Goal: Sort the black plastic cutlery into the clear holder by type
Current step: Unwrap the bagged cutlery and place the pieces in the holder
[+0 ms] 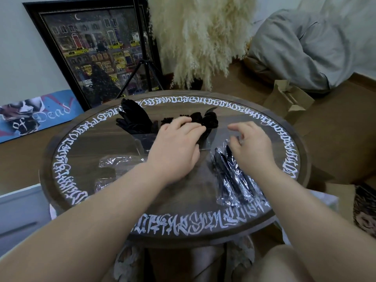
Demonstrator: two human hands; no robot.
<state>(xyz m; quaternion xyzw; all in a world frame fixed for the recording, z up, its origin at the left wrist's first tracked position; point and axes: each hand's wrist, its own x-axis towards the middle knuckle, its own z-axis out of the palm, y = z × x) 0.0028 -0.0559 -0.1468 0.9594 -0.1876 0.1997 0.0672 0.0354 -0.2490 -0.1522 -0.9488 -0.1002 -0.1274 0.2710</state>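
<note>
A clear holder [142, 139] stands at the middle back of the round table [284, 212]. Black spoons [134, 117] fan out of its left compartment, and more black cutlery [209, 119] stands in the compartments to the right. My left hand [175, 147] curls over the tops of the cutlery in the middle compartment and hides it. My right hand [252, 147] hovers with relaxed, slightly bent fingers over a clear plastic bag of black cutlery [232, 180] lying to the holder's right.
Crumpled clear wrappers [114, 165] lie on the table's left side. Behind the table stand a framed picture [97, 51], a tripod [144, 64] and pampas grass [201, 37]. A cardboard box [289, 98] sits on the floor at right.
</note>
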